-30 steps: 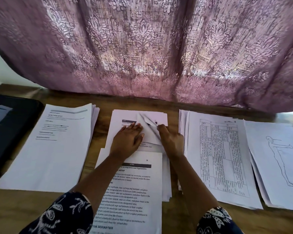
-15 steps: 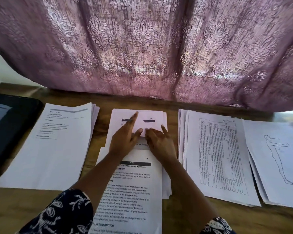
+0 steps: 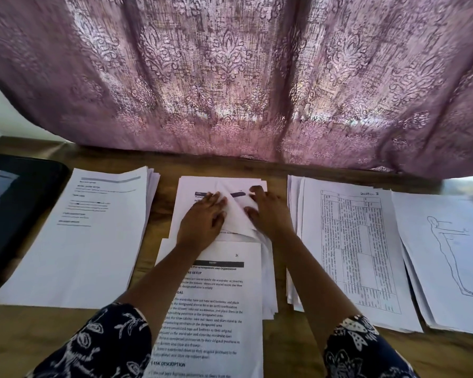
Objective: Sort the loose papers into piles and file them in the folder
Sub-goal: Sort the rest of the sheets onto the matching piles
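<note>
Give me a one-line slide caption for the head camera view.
Left hand and right hand press a creased sheet on the middle pile; other paper stacks flank it, black folder far left.

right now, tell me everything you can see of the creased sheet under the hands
The creased sheet is thin white paper, blank on the side shown, with a raised fold running from its far end toward the person, so it does not lie flat. It sits on the middle pile, hiding part of a dark printed heading bar. The left grip presses flat on its left edge; the right grip rests on its right side, thumb on the paper; whether it pinches is unclear.
</note>
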A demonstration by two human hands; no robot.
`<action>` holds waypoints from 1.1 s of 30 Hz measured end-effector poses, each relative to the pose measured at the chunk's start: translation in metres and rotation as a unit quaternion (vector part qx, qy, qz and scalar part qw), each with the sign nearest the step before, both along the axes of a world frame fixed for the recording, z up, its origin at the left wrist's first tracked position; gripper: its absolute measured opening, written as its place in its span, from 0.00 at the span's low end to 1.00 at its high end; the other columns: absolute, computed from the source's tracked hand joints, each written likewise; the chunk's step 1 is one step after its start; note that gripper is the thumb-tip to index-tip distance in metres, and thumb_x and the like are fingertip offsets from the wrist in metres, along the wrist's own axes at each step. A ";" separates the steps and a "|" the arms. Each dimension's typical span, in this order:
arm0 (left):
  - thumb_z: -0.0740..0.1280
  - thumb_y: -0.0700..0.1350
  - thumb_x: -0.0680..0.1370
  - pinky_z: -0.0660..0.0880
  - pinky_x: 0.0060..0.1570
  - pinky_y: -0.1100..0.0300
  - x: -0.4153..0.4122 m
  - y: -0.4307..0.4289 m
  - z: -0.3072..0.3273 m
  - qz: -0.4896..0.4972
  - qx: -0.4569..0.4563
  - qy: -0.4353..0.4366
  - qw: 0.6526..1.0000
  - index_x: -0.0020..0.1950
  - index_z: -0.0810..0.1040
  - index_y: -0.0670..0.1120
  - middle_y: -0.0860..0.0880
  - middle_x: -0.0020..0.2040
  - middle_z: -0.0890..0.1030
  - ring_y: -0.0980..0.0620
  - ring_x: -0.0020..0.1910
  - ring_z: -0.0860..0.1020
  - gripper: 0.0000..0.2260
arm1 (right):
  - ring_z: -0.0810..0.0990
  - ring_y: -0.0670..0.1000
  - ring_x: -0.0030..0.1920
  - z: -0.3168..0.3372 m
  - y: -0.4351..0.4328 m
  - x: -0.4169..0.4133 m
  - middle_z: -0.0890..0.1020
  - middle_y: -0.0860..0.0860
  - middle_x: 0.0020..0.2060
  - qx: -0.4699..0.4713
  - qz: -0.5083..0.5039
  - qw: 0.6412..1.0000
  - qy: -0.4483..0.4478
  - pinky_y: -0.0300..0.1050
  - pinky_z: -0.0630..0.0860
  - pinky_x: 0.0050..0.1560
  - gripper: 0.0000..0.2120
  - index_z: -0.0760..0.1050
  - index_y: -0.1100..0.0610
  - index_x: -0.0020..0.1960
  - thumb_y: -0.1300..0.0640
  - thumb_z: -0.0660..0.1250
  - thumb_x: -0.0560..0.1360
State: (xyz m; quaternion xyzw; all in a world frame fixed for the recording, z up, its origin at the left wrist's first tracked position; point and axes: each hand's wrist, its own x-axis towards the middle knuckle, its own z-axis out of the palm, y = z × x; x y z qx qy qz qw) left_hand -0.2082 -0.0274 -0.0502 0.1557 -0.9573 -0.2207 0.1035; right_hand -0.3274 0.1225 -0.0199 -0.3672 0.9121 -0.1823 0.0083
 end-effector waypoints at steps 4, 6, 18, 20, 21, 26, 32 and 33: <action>0.51 0.58 0.79 0.56 0.74 0.54 0.001 -0.002 -0.003 0.000 0.004 -0.002 1.000 0.74 0.66 0.49 0.51 0.74 0.65 0.51 0.76 0.61 0.26 | 0.79 0.49 0.43 0.010 -0.002 0.021 0.80 0.49 0.45 -0.216 -0.148 0.953 -0.150 0.34 0.76 0.44 0.25 0.68 0.53 0.64 0.56 0.74 0.71; 0.51 0.58 0.79 0.56 0.73 0.55 0.000 -0.003 -0.003 -0.002 0.007 0.006 1.000 0.74 0.66 0.49 0.51 0.74 0.65 0.51 0.76 0.61 0.26 | 0.75 0.42 0.36 0.009 -0.001 0.025 0.77 0.44 0.38 -0.282 -0.180 0.920 -0.203 0.22 0.67 0.35 0.23 0.69 0.53 0.63 0.61 0.72 0.72; 0.58 0.63 0.76 0.67 0.66 0.55 0.003 0.007 0.013 0.018 0.133 0.112 0.985 0.76 0.51 0.59 0.54 0.77 0.58 0.55 0.71 0.65 0.31 | 0.85 0.56 0.46 -0.017 0.014 0.029 0.85 0.57 0.48 -0.109 0.146 0.973 0.139 0.55 0.80 0.54 0.09 0.82 0.58 0.52 0.57 0.68 0.74; 0.58 0.62 0.76 0.68 0.66 0.49 0.000 0.004 0.005 0.011 0.054 0.080 0.995 0.76 0.60 0.57 0.52 0.78 0.55 0.48 0.73 0.65 0.29 | 0.85 0.56 0.45 -0.010 0.016 0.025 0.85 0.56 0.49 -0.147 0.129 0.980 0.028 0.54 0.81 0.52 0.11 0.81 0.58 0.54 0.55 0.63 0.77; 0.57 0.61 0.77 0.71 0.65 0.47 0.000 0.002 0.003 0.004 0.022 0.070 0.997 0.75 0.65 0.55 0.51 0.79 0.54 0.46 0.73 0.66 0.27 | 0.84 0.57 0.46 -0.006 0.016 0.020 0.84 0.57 0.50 -0.156 0.101 0.982 -0.024 0.54 0.81 0.51 0.12 0.80 0.58 0.56 0.55 0.62 0.78; 0.54 0.61 0.78 0.67 0.67 0.48 -0.001 -0.002 -0.003 0.001 -0.007 0.038 0.999 0.74 0.67 0.53 0.51 0.78 0.56 0.45 0.73 0.66 0.26 | 0.64 0.58 0.73 -0.002 0.007 -0.003 0.66 0.57 0.73 0.019 0.029 0.998 -0.046 0.52 0.58 0.73 0.27 0.61 0.57 0.75 0.48 0.61 0.79; 0.52 0.63 0.78 0.57 0.74 0.53 0.000 -0.002 0.000 0.001 0.009 0.015 1.000 0.74 0.66 0.51 0.51 0.75 0.64 0.50 0.75 0.61 0.28 | 0.73 0.59 0.65 -0.003 0.002 0.007 0.76 0.57 0.65 -0.019 -0.019 0.998 -0.058 0.52 0.66 0.67 0.25 0.65 0.56 0.72 0.49 0.64 0.78; 0.50 0.64 0.77 0.55 0.73 0.55 0.001 -0.002 0.000 -0.001 0.011 0.017 1.000 0.74 0.66 0.51 0.51 0.75 0.65 0.50 0.75 0.61 0.30 | 0.76 0.59 0.60 -0.001 0.002 0.010 0.78 0.57 0.61 -0.059 -0.050 0.995 -0.068 0.52 0.72 0.63 0.24 0.67 0.55 0.70 0.49 0.66 0.76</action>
